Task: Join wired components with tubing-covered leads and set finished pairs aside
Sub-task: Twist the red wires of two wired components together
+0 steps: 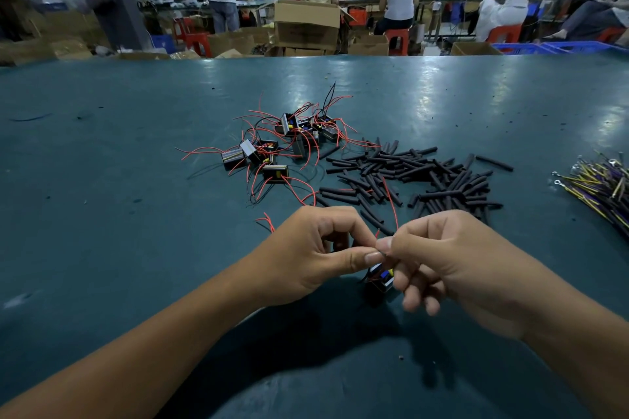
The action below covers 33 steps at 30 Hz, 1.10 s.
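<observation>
Dark teal and slightly glossy, the counter [102, 214] carries everything in view. Low in the middle, the left hand [316, 255] and the right hand [452, 265] meet fingertip to fingertip. The left hand pinches a thin red wire [392, 204] between thumb and forefinger, its other fingers curled under. The right hand pinches the same spot from the other side, its lower fingers loosely bent. The wire rises from the pinch and runs away over the counter beyond the hands. Just below the pinch, between the two hands, a small black wired component [380, 279] with blue and yellow showing hangs or rests close to the counter; which one cannot be told.

Beyond the left hand lies a loose cluster of similar black components [269, 155] with tangled red and black leads. Beyond the right hand, just beside that cluster, spreads a heap of short black tubing pieces [415, 177], some touching the red leads. Far to the right of the right hand, at the frame edge, lies a bundle of yellow and purple wires [599, 185] with metal ring terminals. Past the counter's far edge, people sit and stand among cardboard boxes [306, 24].
</observation>
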### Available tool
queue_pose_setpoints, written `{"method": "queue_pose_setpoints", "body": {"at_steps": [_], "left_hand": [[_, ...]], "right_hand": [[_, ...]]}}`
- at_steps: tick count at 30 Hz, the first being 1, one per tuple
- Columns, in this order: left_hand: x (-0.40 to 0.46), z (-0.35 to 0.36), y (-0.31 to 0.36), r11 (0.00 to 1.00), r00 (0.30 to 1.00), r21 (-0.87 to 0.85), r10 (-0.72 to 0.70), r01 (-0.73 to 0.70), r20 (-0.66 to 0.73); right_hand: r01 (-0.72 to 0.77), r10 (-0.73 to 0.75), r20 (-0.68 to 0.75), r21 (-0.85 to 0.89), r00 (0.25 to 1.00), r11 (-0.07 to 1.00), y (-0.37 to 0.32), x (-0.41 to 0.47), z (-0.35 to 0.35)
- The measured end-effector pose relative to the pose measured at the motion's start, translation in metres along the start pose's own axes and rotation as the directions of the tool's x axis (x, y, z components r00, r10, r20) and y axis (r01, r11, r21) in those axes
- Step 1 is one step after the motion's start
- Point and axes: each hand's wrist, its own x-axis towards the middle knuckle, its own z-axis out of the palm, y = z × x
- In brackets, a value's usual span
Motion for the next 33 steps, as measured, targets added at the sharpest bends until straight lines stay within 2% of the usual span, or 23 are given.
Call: {"method": "queue_pose_setpoints", "body": {"at_steps": [8, 12, 14, 21, 26, 31, 33], "left_hand": [[-0.002, -0.002, -0.002, 0.999, 0.999, -0.03, -0.031, 0.032, 0.031], [-0.002, -0.003, 0.0, 0.999, 0.999, -0.036, -0.02, 0.022, 0.035], [-0.002, -0.003, 0.001, 0.998, 0.999, -0.052, -0.023, 0.024, 0.028], [-0.001, -0.003, 0.0, 0.996, 0.999, -0.08, -0.031, 0.032, 0.023], [-0.001, -0.002, 0.0, 0.987, 0.995, -0.131, -0.087, 0.093, 0.047], [-0.001, -0.002, 0.001, 0.99, 0.995, -0.109, -0.081, 0.088, 0.063], [-0.001, -0.002, 0.003, 0.989, 0.994, -0.119, -0.083, 0.091, 0.071]], "right_hand": [[0.146, -0.152, -0.019, -0.197, 0.988, 0.969, -0.003, -0.002, -0.006], [0.333, -0.359, 0.023, -0.435, 0.933, 0.837, 0.0, 0.0, -0.009], [0.393, -0.428, 0.048, -0.498, 0.903, 0.773, 0.002, 0.001, -0.01], [0.436, -0.443, 0.075, -0.381, 0.893, 0.815, 0.007, 0.007, -0.016], [0.485, -0.494, 0.087, -0.398, 0.865, 0.779, 0.008, 0.008, -0.018], [0.465, -0.448, 0.139, -0.383, 0.883, 0.798, 0.008, 0.008, -0.022], [0.508, -0.492, 0.159, -0.436, 0.856, 0.743, 0.008, 0.007, -0.022]]}}
